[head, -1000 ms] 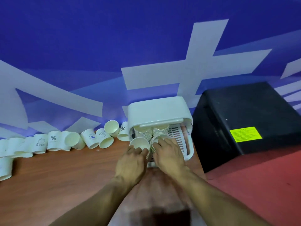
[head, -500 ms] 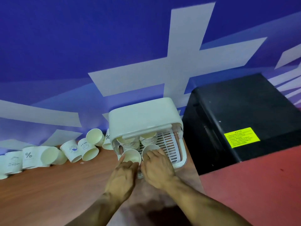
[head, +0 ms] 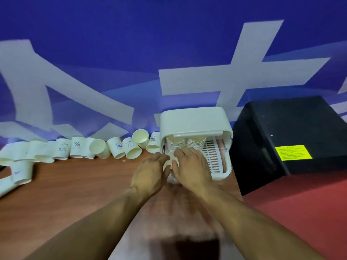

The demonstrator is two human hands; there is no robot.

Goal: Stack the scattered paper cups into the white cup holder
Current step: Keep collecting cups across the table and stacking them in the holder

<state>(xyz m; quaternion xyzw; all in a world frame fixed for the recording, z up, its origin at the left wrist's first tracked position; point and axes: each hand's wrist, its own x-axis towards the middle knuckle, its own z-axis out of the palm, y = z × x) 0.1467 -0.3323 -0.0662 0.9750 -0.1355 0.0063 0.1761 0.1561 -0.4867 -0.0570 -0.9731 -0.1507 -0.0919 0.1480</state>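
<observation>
Head view: we are gripping one paper cup [head: 171, 160] between left hand [head: 150, 173] and right hand [head: 191, 166], hands together, white cup holder [head: 193, 121] just beyond.

Seemingly an event or display booth: a blue banner [head: 169, 44] with big white lettering backs a wooden table [head: 75, 184]; red floor [head: 300, 212]; black box [head: 281, 132].

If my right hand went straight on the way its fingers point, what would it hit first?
Probably the stacked cups inside the white cup holder, just beyond your right hand; depth is unclear.

White cup holder [head: 193, 121]; black box [head: 293, 132], yellow label [head: 293, 152]; brown table [head: 65, 186]
</observation>
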